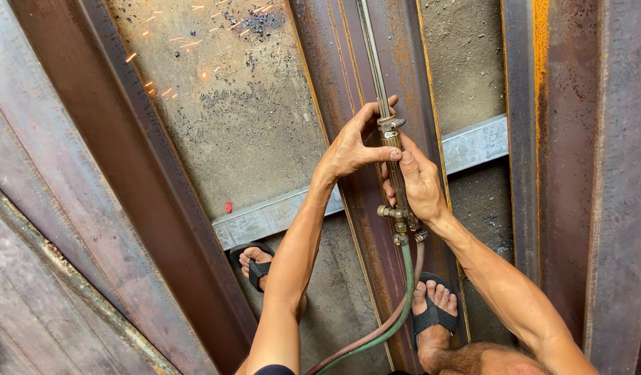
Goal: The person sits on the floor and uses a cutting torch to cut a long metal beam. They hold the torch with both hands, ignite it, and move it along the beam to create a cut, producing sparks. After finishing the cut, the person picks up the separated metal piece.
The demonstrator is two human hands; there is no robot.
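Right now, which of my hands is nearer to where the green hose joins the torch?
Right. Your right hand grips the torch body just above the green hose joint. Your left hand holds it farther up, by the upper valve.

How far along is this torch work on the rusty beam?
Sparks scatter on the floor up ahead, so cutting seems underway. Both hands, left hand and right hand, grip the brass cutting torch over the rusty beam. No finished cut shows here.

Two hands (352,149) (421,184), one cutting torch (393,163), two hoses (404,298), two sandals (254,260)
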